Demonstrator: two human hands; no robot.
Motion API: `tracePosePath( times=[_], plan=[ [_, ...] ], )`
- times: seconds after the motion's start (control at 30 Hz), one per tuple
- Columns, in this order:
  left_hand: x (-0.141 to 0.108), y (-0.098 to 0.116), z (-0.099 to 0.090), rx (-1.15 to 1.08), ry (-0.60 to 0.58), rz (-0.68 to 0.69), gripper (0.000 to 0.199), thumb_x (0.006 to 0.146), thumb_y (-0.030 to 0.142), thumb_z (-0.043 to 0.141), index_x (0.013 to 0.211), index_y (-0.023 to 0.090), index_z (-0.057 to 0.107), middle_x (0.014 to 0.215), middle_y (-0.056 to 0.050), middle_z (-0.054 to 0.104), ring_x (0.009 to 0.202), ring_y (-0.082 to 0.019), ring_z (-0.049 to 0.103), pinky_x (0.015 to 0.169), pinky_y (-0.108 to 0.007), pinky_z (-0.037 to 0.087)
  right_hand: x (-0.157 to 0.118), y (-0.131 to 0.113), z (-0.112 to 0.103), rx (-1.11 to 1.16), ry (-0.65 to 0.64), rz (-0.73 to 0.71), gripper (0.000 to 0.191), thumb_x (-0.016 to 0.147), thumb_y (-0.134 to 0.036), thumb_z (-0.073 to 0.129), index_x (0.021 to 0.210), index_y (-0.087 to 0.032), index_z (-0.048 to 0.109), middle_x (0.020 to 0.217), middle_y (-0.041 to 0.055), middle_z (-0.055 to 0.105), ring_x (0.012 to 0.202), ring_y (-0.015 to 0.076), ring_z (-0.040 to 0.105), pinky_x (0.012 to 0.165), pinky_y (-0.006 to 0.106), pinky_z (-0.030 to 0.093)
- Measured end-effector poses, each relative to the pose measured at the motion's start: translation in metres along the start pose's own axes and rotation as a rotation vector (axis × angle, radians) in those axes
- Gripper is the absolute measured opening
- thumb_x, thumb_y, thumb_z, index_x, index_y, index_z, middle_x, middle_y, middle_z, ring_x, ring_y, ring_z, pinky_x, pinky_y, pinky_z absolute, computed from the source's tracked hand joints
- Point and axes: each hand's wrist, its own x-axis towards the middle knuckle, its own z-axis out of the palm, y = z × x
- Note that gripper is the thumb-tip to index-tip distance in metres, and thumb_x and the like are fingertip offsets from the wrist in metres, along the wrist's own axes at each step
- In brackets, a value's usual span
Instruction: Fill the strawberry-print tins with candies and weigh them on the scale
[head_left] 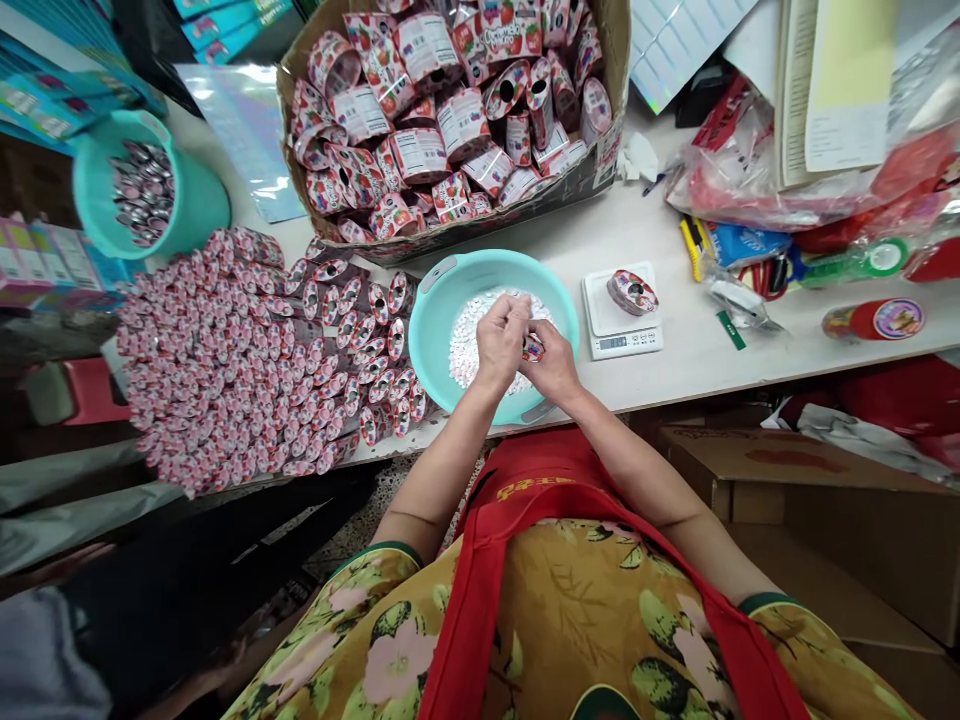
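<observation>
1. Your apron (540, 455) is red with yellow lettering.
2. Your shirt (570, 600) is mustard yellow, patterned with pink flowers and green leaves, with dark green edging.
3. Your basin (427, 345) is turquoise; the small pieces (465, 345) inside are white.
4. Your held container (533, 349) shows red and blue print.
5. Your scale (626, 341) is white.

Shows, toward the right end of the surface (712, 350), 1 red container (874, 320) with a round printed lid, near 1 roll of green tape (887, 257). Includes papers (847, 90) over plastic bags (802, 200), plus crumpled white tissue (637, 160). Has 1 open cardboard box (870, 540) below, and turquoise packages (236, 25) at upper left.
</observation>
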Motion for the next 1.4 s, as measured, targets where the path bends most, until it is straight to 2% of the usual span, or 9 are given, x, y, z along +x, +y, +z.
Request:
tracePosePath(
  times=[0.2,0.37,0.5,0.63,0.73,0.83,1.07,1.27,1.4],
  plan=[
    [0.025,-0.012,-0.034,-0.301,0.096,-0.321,0.033,0.099,0.037,0.059,0.074,0.018,0.050,0.061,0.003,0.052,0.049,-0.004,0.050,0.048,-0.013,0.042,-0.032,0.001,-0.038,0.144,0.074,0.095,0.039,0.072,-0.034,0.076,0.108,-0.021,0.067,0.107,0.0048,0.071,0.098,0.0205,0.067,0.092,0.033,0.053],
    [0.036,-0.035,-0.056,0.099,-0.030,-0.864,0.021,0.087,0.012,0.064,0.069,0.013,0.054,0.057,-0.001,0.055,0.048,-0.007,0.052,0.045,-0.016,0.040,-0.086,0.022,-0.112,0.210,0.284,0.284,0.047,0.070,-0.037,0.083,0.111,-0.020,0.069,0.109,0.0054,0.073,0.098,0.0205,0.069,0.091,0.034,0.055],
    [0.037,-0.019,-0.015,0.309,-0.369,-0.580,0.005,0.077,0.009,0.068,0.079,0.011,0.064,0.072,-0.003,0.063,0.060,-0.009,0.058,0.053,-0.017,0.043,-0.110,0.053,-0.159,0.106,0.535,0.398,0.049,0.068,-0.039,0.085,0.109,-0.018,0.070,0.106,0.0068,0.074,0.095,0.0211,0.069,0.092,0.038,0.056],
    [0.056,-0.004,0.073,0.690,-0.732,-0.250,0.006,0.081,0.011,0.060,0.084,0.014,0.063,0.074,-0.001,0.059,0.068,-0.013,0.057,0.065,-0.024,0.047,-0.113,0.073,-0.179,0.076,0.651,0.419,0.053,0.066,-0.041,0.086,0.111,-0.017,0.070,0.104,0.0064,0.073,0.093,0.0209,0.068,0.093,0.039,0.055],
    [0.068,-0.012,0.133,1.127,-0.869,0.073,0.012,0.079,0.005,0.055,0.079,0.015,0.063,0.081,-0.004,0.061,0.079,-0.017,0.058,0.075,-0.029,0.045,-0.111,0.077,-0.181,0.122,0.686,0.417,0.054,0.066,-0.041,0.086,0.112,-0.017,0.070,0.105,0.0064,0.073,0.094,0.0212,0.069,0.095,0.040,0.055],
    [0.070,-0.025,0.160,1.389,-0.921,0.296,0.018,0.083,0.006,0.051,0.085,0.016,0.066,0.098,-0.009,0.063,0.091,-0.022,0.060,0.081,-0.032,0.044,-0.110,0.079,-0.182,0.157,0.696,0.433,0.054,0.068,-0.042,0.086,0.113,-0.018,0.070,0.106,0.0069,0.074,0.094,0.0214,0.069,0.094,0.040,0.055],
    [0.074,-0.041,0.156,1.326,-0.932,0.412,0.020,0.080,0.004,0.053,0.089,0.018,0.063,0.098,-0.007,0.060,0.085,-0.020,0.059,0.078,-0.031,0.044,-0.111,0.085,-0.188,0.129,0.724,0.449,0.051,0.069,-0.042,0.085,0.112,-0.018,0.070,0.107,0.0067,0.074,0.093,0.0204,0.069,0.091,0.038,0.056],
    [0.089,-0.041,0.144,0.759,-0.652,0.135,0.007,0.087,0.014,0.053,0.087,0.016,0.059,0.076,-0.001,0.060,0.066,-0.013,0.056,0.066,-0.025,0.044,-0.105,0.084,-0.188,0.158,0.754,0.455,0.051,0.067,-0.040,0.086,0.110,-0.018,0.071,0.106,0.0063,0.074,0.094,0.0204,0.069,0.089,0.036,0.057],
    [0.083,-0.025,0.112,1.104,-0.544,0.197,0.009,0.088,0.021,0.058,0.085,0.015,0.064,0.085,-0.005,0.066,0.078,-0.016,0.060,0.075,-0.028,0.047,-0.105,0.088,-0.187,0.137,0.774,0.455,0.053,0.064,-0.039,0.087,0.110,-0.017,0.071,0.104,0.0059,0.074,0.092,0.0205,0.069,0.089,0.037,0.056]
  ],
)
